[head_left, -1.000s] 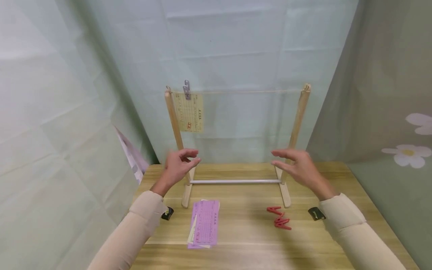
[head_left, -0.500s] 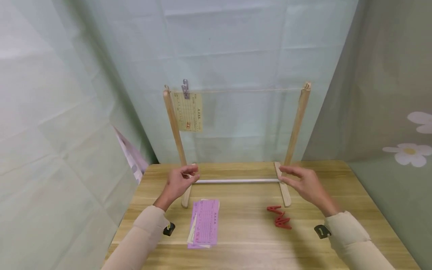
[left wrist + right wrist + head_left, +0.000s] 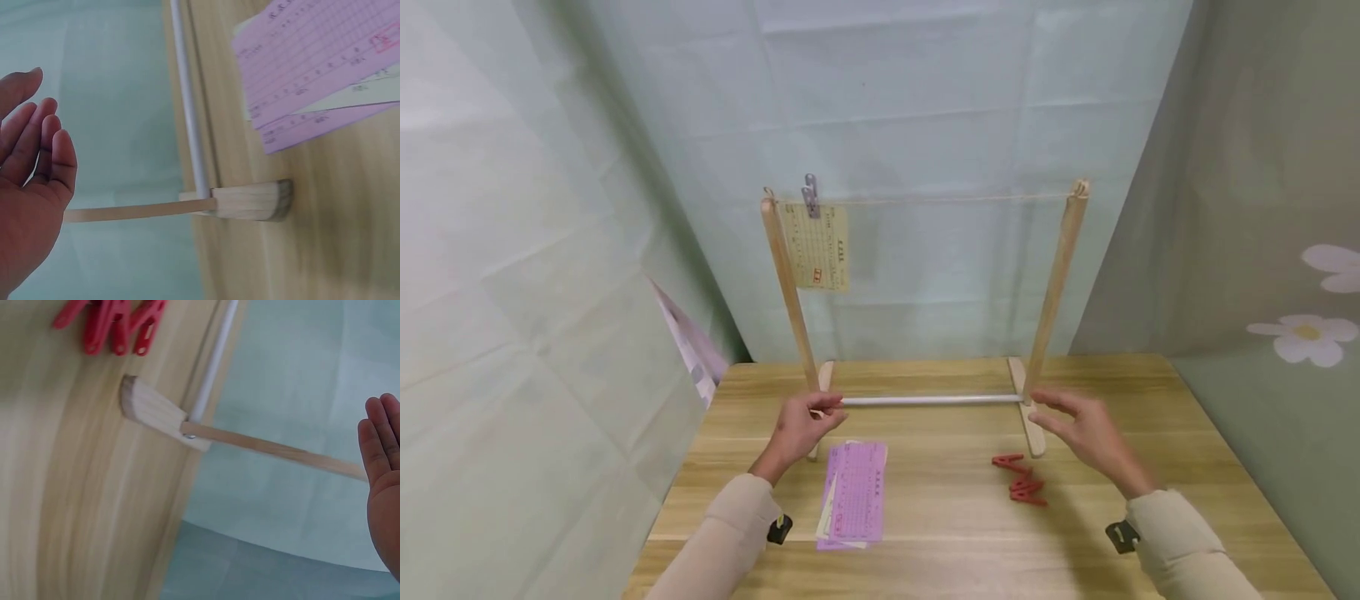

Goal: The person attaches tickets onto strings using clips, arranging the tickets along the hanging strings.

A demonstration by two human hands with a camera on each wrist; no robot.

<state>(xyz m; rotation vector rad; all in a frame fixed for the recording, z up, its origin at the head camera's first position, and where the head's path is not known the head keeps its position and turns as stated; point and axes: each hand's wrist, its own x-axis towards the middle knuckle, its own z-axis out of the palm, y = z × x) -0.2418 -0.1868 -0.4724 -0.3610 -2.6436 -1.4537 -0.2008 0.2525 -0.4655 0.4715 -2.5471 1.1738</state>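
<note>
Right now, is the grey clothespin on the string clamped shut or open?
Shut, it appears: the grey clothespin sits over the string at the top edge of the yellow form, which hangs down from there.

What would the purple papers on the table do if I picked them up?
The purple papers look thin, so they would probably feel light and bend easily. They lie unevenly fanned, with a paler sheet between them and no visible fastening, so they might slide apart unless pinched together.
</note>
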